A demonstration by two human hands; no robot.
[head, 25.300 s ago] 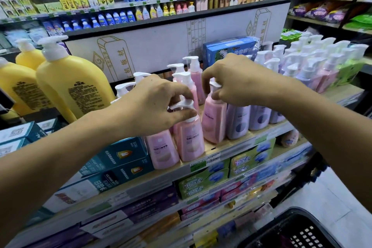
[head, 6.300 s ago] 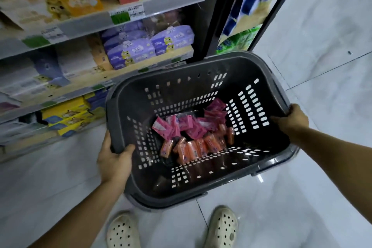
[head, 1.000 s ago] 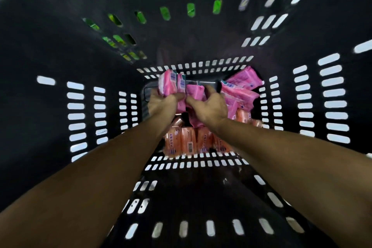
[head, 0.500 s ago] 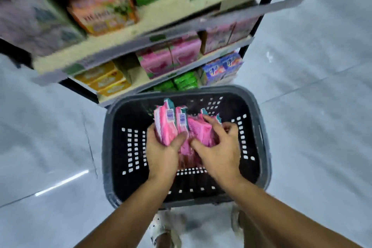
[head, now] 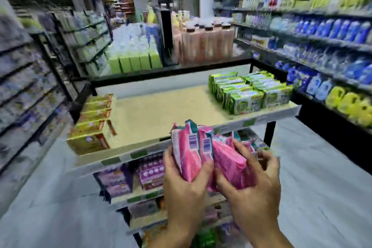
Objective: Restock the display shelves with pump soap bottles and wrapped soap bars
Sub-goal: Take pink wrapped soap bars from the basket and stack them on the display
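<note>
Stocked racks (head: 322, 36) line the aisle on both sides, blurred. Straight ahead is a display stand whose top shelf (head: 161, 110) is bare through its middle. Yellow boxes (head: 92, 127) fill its 9 o'clock end and green packs (head: 249, 92) its 2 o'clock corner.

We carry a bundle of pink wrapped soap bars (head: 201, 151) at 6 o'clock, just at the shelf's front edge and not yet on it. Our left hand (head: 185, 185) curls round the left part of the bundle, thumb pressed on the near face. Our right hand (head: 255, 187) curls round the rest, and the two hands squeeze the bars together. How many bars there are we cannot tell.

We judge the step in hand to be setting them down in the bare patch. To do it well, we should lift the bundle clear of the front lip and lower it at the middle. Loosening one hand at a time should stop the slick-looking wrappers from spilling. Then we square the bars into rows, apart from the green packs.
</note>
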